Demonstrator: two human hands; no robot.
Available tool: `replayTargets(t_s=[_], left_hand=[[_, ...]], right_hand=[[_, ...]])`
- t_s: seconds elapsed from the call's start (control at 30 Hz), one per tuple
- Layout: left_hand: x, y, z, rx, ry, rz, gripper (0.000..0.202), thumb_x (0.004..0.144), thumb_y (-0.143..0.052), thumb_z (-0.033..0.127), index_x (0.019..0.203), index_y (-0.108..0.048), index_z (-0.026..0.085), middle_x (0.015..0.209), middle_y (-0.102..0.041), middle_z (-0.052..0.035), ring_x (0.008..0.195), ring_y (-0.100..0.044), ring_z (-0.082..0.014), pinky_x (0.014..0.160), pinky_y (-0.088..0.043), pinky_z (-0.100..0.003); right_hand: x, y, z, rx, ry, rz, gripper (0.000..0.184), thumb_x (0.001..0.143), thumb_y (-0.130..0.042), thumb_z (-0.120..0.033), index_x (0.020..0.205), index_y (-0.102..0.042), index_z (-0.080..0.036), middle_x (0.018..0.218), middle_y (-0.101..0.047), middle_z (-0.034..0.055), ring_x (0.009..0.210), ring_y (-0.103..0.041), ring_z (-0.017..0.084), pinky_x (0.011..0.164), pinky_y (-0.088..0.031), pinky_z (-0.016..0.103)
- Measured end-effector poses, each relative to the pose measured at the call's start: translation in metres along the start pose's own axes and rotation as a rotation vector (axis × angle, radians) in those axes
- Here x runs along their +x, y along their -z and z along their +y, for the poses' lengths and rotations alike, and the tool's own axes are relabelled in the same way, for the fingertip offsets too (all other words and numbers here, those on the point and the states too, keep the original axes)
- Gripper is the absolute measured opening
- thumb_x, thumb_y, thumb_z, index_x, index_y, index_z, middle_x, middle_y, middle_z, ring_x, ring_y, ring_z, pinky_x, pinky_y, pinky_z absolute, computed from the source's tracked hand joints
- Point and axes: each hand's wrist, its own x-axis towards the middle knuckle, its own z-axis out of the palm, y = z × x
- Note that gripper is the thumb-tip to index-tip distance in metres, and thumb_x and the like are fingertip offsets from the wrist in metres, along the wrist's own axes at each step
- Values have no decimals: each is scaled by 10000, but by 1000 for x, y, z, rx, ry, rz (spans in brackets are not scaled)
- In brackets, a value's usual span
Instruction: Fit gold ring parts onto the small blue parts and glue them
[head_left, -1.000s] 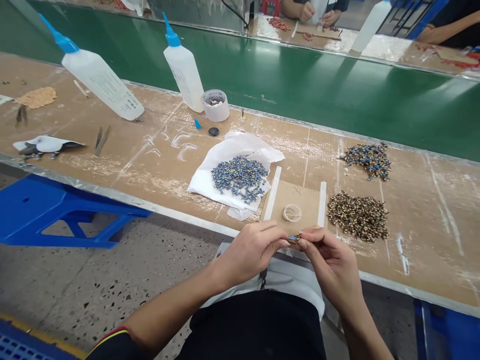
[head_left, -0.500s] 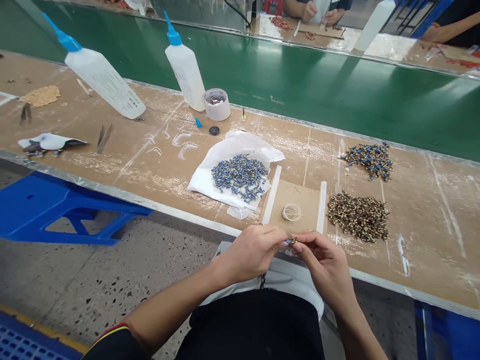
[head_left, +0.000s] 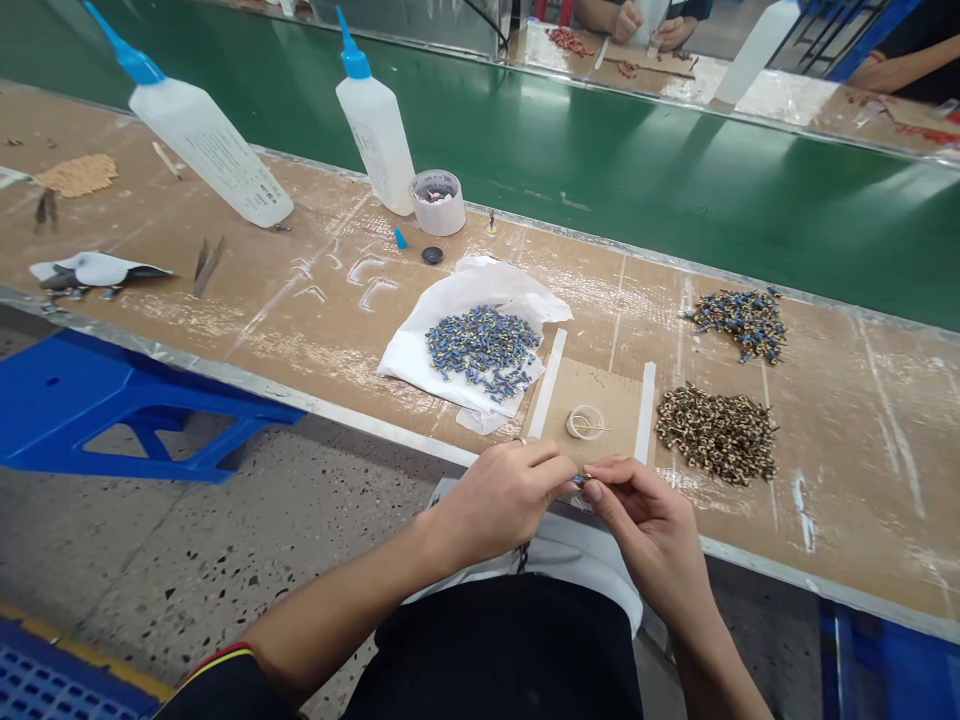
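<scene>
My left hand (head_left: 514,495) and my right hand (head_left: 645,520) meet at the table's front edge, fingertips almost touching. Between them is a tiny blue part (head_left: 579,481), pinched by my left hand. The fingertips of my right hand close on a small dark brown and gold piece joined to or against it; its exact shape is hidden. Just beyond my hands stands a small clear cup (head_left: 574,424) with a thin stick in it, on a cardboard pad (head_left: 619,395). Small blue and yellow parts (head_left: 480,345) are heaped on white paper (head_left: 405,350). Dark brown and gold pieces (head_left: 716,435) form a pile on the right.
A mixed blue and brown pile (head_left: 741,318) lies at the back right. Behind the paper stand a white squeeze bottle (head_left: 379,140) and a tape roll (head_left: 438,205); another bottle (head_left: 214,155) leans left. Tweezers (head_left: 208,268) lie on the table (head_left: 300,340). Another person's hands (head_left: 652,28) work opposite.
My hands stay together at the same spot, fingertips shifting slightly around the small parts. The whole view has tilted a little; the things on the table have not moved.
</scene>
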Motion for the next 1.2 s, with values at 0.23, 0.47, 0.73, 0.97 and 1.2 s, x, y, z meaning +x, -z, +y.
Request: replayTargets(t_s=[0.23, 0.47, 0.73, 0.97, 1.2], left_hand=[[-4, -2, -4, 28, 6, 31, 214, 1004, -446, 168, 954, -653, 152, 837, -615, -29, 749, -589, -156, 670, -437, -259], [-4, -12, -7, -24, -23, 131, 254, 1005, -439, 171, 858, -644, 141, 758, -596, -20, 679, -544, -142, 621, -412, -254], [-9, -24, -5, -108, 22, 163, 298, 993, -408, 166, 797, -631, 149, 706, -603, -24, 628, -535, -130, 601, -417, -238], [-13, -28, -3, 12, -14, 154, 284, 944, -401, 91, 731, -574, 166, 656, -569, -12, 604, -523, -140, 588, -388, -253], [-17, -30, 3, 98, 10, 81, 292, 919, -374, 59, 698, -525, 175, 644, -546, -13, 610, -521, -154, 586, -369, -265]], right_hand=[[-2, -2, 0, -4, -59, -17, 64, 908, -682, -285, 916, -690, -221, 941, -703, 52, 869, -679, 168, 775, -567, 253], [-1, -3, 2, 37, -66, 46, 61, 891, -707, -269, 943, -695, -239, 885, -699, 21, 814, -667, 140, 735, -554, 224], [-4, -9, 4, 34, 12, -3, 111, 938, -624, -233, 830, -602, -227, 831, -566, -1, 722, -554, 127, 642, -485, 236], [-8, -8, 6, -75, 63, -80, 202, 973, -547, -198, 782, -484, -220, 774, -442, -11, 678, -445, 128, 603, -381, 250], [-12, -8, 12, -64, 19, -126, 243, 984, -526, -223, 759, -434, -222, 775, -434, -10, 668, -433, 132, 602, -368, 260]])
